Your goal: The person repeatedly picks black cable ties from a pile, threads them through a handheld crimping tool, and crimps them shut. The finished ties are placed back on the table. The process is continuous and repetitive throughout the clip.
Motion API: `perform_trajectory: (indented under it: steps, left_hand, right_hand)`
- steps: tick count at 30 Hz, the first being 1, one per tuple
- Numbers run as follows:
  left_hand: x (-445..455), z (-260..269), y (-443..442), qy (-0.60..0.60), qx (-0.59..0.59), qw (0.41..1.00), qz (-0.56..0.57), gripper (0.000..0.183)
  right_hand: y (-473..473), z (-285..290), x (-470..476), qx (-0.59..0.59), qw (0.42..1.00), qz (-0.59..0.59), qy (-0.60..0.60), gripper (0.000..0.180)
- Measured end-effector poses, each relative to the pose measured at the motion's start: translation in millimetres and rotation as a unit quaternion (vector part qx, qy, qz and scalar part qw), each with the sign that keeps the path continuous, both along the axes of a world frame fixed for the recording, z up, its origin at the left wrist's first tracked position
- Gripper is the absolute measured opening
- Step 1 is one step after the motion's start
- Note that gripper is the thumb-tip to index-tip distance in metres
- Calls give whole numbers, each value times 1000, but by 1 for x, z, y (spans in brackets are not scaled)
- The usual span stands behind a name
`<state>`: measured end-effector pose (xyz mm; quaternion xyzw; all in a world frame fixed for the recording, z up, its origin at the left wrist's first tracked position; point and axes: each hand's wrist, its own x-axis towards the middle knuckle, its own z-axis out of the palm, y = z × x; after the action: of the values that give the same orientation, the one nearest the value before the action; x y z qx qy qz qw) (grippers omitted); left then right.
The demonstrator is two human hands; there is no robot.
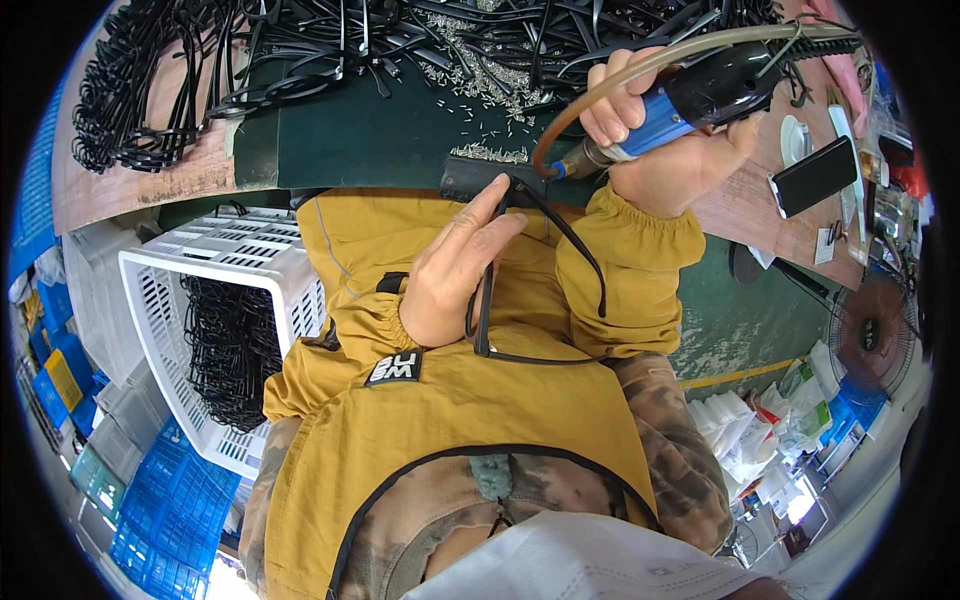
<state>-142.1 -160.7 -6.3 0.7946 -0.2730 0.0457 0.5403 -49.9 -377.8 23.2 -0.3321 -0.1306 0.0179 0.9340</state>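
My left hand (457, 270) holds a black eyeglass frame (486, 315) at its hinge, against a dark block (472, 178) at the table's edge. Small metal screws (489, 154) lie heaped along the top of that block. In my right hand (660, 150) is a blue and black powered screwdriver (660, 124) with a brown hose (600, 97); its tip end points down left, near the frame's hinge, and the exact contact is hidden. More loose screws (510, 94) are scattered on the green mat (360, 142), beside a pile of black temple arms (555, 30).
Black frames (142, 90) are stacked at the table's left. Below stands a white plastic basket (281, 300) holding more black frames (229, 352). A smartphone (815, 176) lies on the right of the table, above a fan (870, 334).
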Motion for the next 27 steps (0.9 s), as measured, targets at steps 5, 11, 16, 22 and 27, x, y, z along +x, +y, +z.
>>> perform_trajectory:
  steps: [5,11,16,22,27]
  left_hand:
    - [2,2,1,5,-22,1000,-3,43]
    - [3,2,1,20,-21,1000,2,41]
    - [5,6,3,25,-2,1000,-14,40]
    - [6,13,9,36,38,997,-48,40]
    - [4,13,6,34,52,998,-32,41]
  right_hand:
    - [-1,-7,-7,-20,997,-66,43,96]
    - [4,-9,-11,55,997,-22,-43,63]
    - [28,-3,-15,-105,993,-61,8,17]
    - [30,4,-9,-81,995,-55,13,13]
    - [24,8,-11,-59,989,-130,31,17]
